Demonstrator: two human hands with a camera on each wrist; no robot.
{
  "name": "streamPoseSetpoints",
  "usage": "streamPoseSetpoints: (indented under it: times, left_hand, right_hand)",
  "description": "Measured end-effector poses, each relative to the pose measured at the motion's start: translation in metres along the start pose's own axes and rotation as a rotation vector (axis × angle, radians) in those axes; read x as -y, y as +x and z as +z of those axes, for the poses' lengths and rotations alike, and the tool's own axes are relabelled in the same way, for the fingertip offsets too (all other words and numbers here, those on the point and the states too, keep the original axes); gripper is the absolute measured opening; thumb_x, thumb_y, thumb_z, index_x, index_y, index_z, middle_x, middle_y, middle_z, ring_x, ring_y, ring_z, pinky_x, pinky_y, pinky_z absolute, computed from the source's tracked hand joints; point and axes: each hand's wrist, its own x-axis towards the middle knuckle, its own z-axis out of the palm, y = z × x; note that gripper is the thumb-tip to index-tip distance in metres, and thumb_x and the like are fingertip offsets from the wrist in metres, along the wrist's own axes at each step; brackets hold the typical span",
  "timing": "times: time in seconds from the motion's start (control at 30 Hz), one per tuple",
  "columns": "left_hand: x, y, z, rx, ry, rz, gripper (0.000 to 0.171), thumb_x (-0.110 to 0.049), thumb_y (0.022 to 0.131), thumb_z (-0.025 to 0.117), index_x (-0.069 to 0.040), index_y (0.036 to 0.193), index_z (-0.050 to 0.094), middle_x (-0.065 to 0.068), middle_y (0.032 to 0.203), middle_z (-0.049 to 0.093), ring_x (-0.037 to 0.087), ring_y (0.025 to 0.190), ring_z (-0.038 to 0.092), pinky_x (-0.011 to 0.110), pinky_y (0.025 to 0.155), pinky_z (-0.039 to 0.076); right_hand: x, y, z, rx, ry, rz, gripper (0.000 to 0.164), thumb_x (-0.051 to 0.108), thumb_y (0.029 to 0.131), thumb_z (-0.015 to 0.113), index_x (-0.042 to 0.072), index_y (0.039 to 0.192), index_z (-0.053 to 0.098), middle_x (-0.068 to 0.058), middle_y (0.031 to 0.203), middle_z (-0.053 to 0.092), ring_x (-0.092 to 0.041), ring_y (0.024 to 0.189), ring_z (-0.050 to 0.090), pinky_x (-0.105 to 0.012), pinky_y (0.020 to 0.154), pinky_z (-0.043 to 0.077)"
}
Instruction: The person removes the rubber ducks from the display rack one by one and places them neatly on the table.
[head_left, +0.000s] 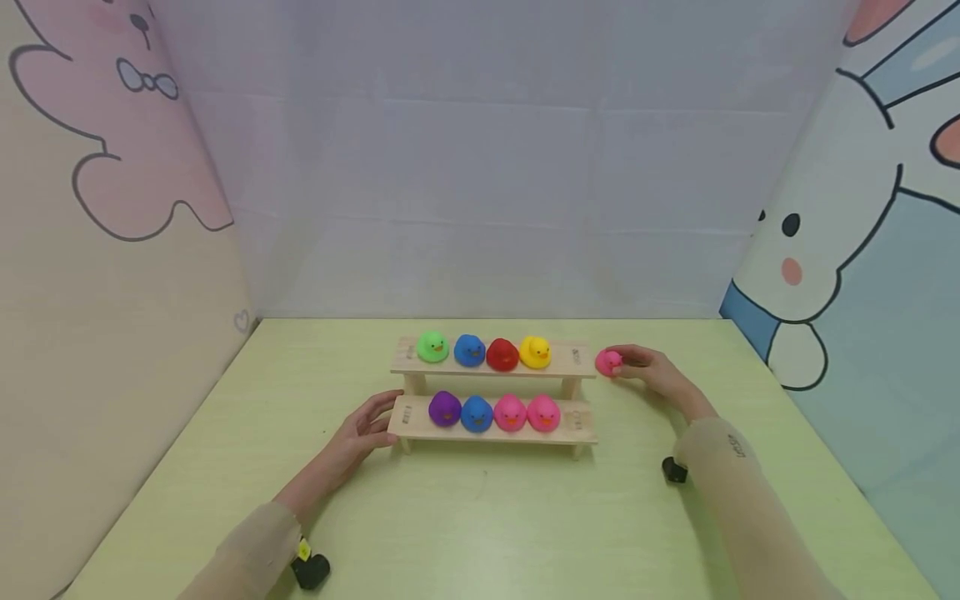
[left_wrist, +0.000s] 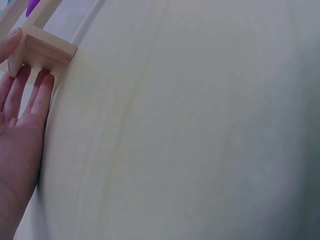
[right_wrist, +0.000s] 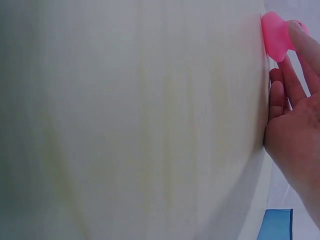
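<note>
At the right end of a two-tier wooden rack (head_left: 416, 430), my right hand (head_left: 656, 372) pinches a pink rubber duck (head_left: 608, 362) between thumb and fingers. In the right wrist view this duck (right_wrist: 276, 37) touches the tabletop. My left hand (head_left: 367, 427) holds the left end of the lower tier, thumb at the front and fingers behind; the left wrist view shows the fingertips by the rack's wooden leg (left_wrist: 50, 47). The upper tier carries green (head_left: 432, 347), blue (head_left: 469, 351), red (head_left: 502, 355) and yellow (head_left: 536, 352) ducks. Below sit purple (head_left: 445, 408), blue (head_left: 477, 414) and two pink (head_left: 511, 412) ducks.
The rack stands on a pale yellow-green table (head_left: 480, 525). A plain light curtain (head_left: 480, 167) hangs behind it. Cartoon-printed panels (head_left: 810, 267) flank both sides. Each sleeve has a small black device (head_left: 674, 470) near the wrist.
</note>
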Motion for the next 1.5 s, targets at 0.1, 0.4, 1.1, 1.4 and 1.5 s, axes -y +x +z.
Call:
streamPoseSetpoints:
  times: [0.1,0.4,1.1,1.4,1.5]
  left_hand:
    - [-0.0002,-0.0005,0.0005,0.0,-0.001,0.0,0.071,-0.003,0.092,0.061,-0.008,0.154,0.027,0.022,0.158,0.029,0.0,0.121,0.058,0.02,0.099,0.047]
    - [-0.0002,0.0006,0.0005,-0.003,-0.004,0.008,0.071,-0.003,0.092,0.061,-0.008,0.154,0.027,0.022,0.158,0.029,0.0,0.121,0.058,0.02,0.099,0.047]
    - [0.0006,0.0008,-0.0002,-0.001,-0.01,0.005,0.071,-0.004,0.092,0.062,-0.007,0.154,0.027,0.017,0.155,0.034,0.001,0.121,0.059,0.021,0.098,0.047]
    - [-0.0007,0.001,0.0007,-0.005,-0.006,0.013,0.07,-0.004,0.092,0.062,-0.006,0.153,0.028,0.017,0.155,0.035,0.001,0.12,0.059,0.021,0.098,0.048]
    - [-0.001,0.0005,0.0007,-0.004,-0.008,0.017,0.07,-0.003,0.092,0.062,-0.006,0.153,0.027,0.016,0.154,0.036,0.001,0.12,0.059,0.021,0.098,0.048]
  right_hand:
    - [-0.001,0.0003,-0.0001,-0.002,0.004,0.0,0.058,0.02,0.095,0.066,0.002,0.145,0.044,-0.025,0.151,0.043,-0.042,0.14,0.036,-0.063,0.119,0.018]
    - [0.0009,-0.0006,0.001,-0.009,-0.006,0.02,0.059,0.022,0.095,0.066,0.003,0.146,0.044,-0.024,0.152,0.042,-0.043,0.141,0.035,-0.065,0.118,0.018]
    - [0.0018,-0.001,0.0027,-0.019,-0.019,0.028,0.059,0.023,0.095,0.066,0.004,0.146,0.044,-0.024,0.152,0.042,-0.042,0.14,0.036,-0.063,0.118,0.02]
    - [0.0061,-0.0039,0.0024,0.002,-0.028,0.007,0.063,0.02,0.094,0.066,0.007,0.15,0.039,-0.021,0.158,0.035,-0.042,0.145,0.03,-0.064,0.119,0.017]
    - [0.0065,-0.0042,0.0015,0.018,-0.041,-0.002,0.066,0.019,0.094,0.066,0.008,0.152,0.036,-0.02,0.16,0.03,-0.043,0.147,0.026,-0.064,0.119,0.017]
